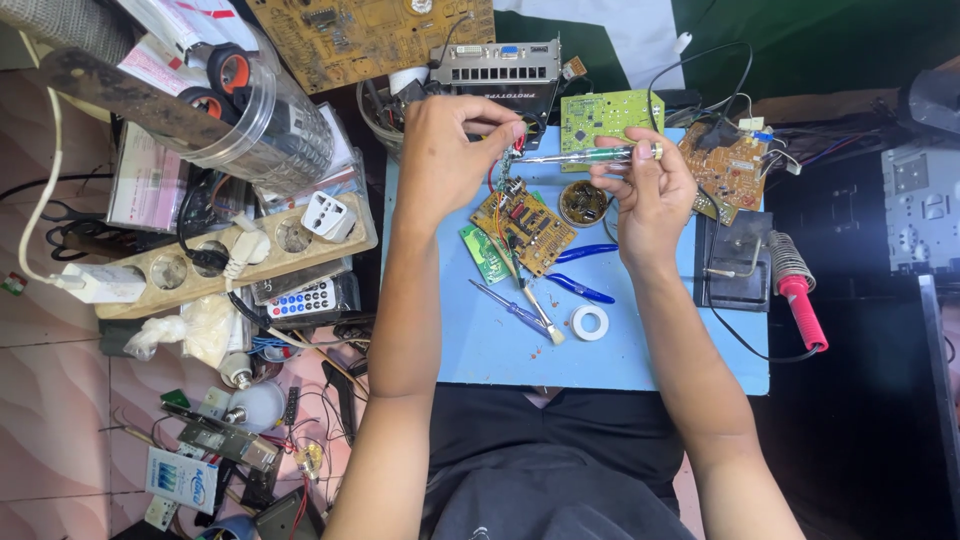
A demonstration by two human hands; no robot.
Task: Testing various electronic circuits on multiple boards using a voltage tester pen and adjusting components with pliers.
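While the left hand (450,150) pinches red wires (517,143) steady above the brown circuit board (523,226), the right hand's (650,195) fingers clamp a green-handled screwdriver (590,156) — tip aimed leftward at them.

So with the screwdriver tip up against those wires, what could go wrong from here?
1. The right hand holds a green clear-handled screwdriver pointing at thin red wires pinched by the left hand; a slip might jab the fingers or nick the wires.
2. The small brown circuit board lies loose on the blue mat; a tug on the wires could drag it.
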